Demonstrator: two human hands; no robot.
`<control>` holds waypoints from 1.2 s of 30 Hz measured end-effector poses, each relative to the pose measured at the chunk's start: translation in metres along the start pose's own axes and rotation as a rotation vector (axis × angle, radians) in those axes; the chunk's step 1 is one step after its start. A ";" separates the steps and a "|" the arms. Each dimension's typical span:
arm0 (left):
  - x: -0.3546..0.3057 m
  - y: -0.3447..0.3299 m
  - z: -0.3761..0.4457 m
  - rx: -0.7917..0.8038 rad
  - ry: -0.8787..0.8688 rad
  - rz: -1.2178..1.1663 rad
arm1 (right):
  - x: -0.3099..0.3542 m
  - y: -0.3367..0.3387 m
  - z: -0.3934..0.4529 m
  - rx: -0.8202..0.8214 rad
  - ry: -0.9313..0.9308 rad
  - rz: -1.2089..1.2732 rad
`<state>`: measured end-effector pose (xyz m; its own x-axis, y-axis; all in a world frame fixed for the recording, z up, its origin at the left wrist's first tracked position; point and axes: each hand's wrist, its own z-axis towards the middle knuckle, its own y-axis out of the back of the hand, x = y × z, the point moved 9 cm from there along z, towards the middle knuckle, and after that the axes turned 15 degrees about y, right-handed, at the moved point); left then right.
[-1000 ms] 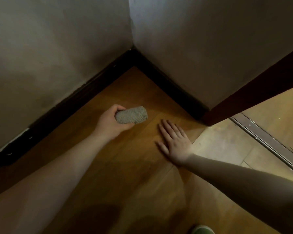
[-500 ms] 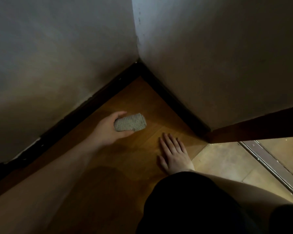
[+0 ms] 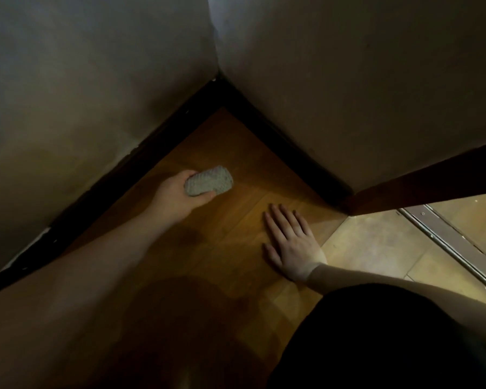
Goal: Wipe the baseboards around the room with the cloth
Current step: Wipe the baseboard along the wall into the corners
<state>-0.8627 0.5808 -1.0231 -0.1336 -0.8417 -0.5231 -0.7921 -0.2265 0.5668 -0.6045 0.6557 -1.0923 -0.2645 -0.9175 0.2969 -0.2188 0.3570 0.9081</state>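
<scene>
Nearest to the camera, a dark-clothed part of the person (image 3: pixel 376 341), maybe a knee, fills the low right corner. Just beyond it the right hand (image 3: pixel 293 245) lies flat on the wooden floor (image 3: pixel 236 234), its fingers (image 3: pixel 281 220) straight and spread, holding nothing; I judge it only supports the body. Farther, at about 10 o'clock from this hand, the left hand (image 3: pixel 180 196) has its fingers curled around the grey cloth (image 3: pixel 209 183), which is folded into a short roll. The long axis of the cloth runs about from 8 to 2 o'clock, and most of it sticks out past the fingers toward the corner. The left baseboard (image 3: pixel 118 181) lies near the cloth at about 10 o'clock, apart and not touching; the right baseboard (image 3: pixel 289 153) is farther, at about 2 o'clock. So the left hand is nearer, and the coming move probably brings the cloth up-left against that dark strip.
</scene>
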 end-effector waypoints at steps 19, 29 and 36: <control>-0.108 -0.016 0.062 0.010 -0.243 0.438 | -0.032 0.040 0.012 0.520 -0.033 0.264; -0.078 -0.054 0.046 -0.217 -0.232 0.231 | 0.001 -0.006 -0.013 0.013 -0.312 0.206; -0.072 -0.053 0.044 -0.316 -0.118 0.047 | 0.001 -0.012 -0.015 -0.075 -0.327 0.196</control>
<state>-0.8373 0.6753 -1.0431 -0.2478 -0.7967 -0.5512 -0.5624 -0.3450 0.7514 -0.5886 0.6476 -1.0980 -0.5825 -0.7248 0.3679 -0.0684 0.4947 0.8664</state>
